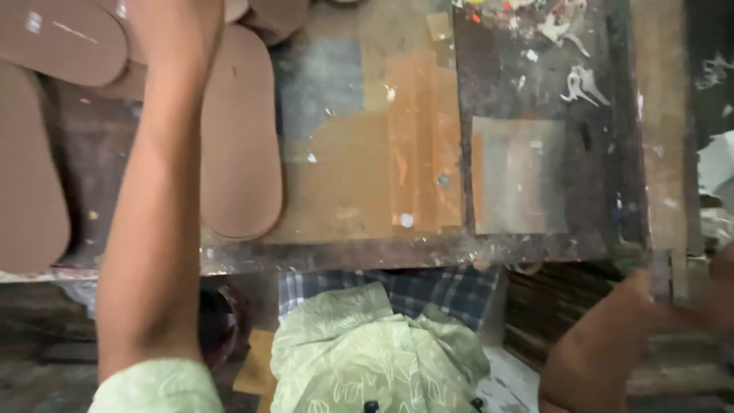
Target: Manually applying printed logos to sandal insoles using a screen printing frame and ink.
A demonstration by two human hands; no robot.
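Several flat brown sole-shaped pieces lie on the left of a worn, paint-stained table: a long one, one at the far left and one at the top left. My left forearm reaches up over them. My left hand is mostly cut off by the top edge above the soles, so its fingers are hidden. My right hand is blurred at the right edge, close to the table's near right corner. Whether it holds anything is unclear.
A grey square sheet lies flat on the right part of the table. Below the front edge are a green leaf-patterned garment and checked cloth. A dark round container stands under the table at the left.
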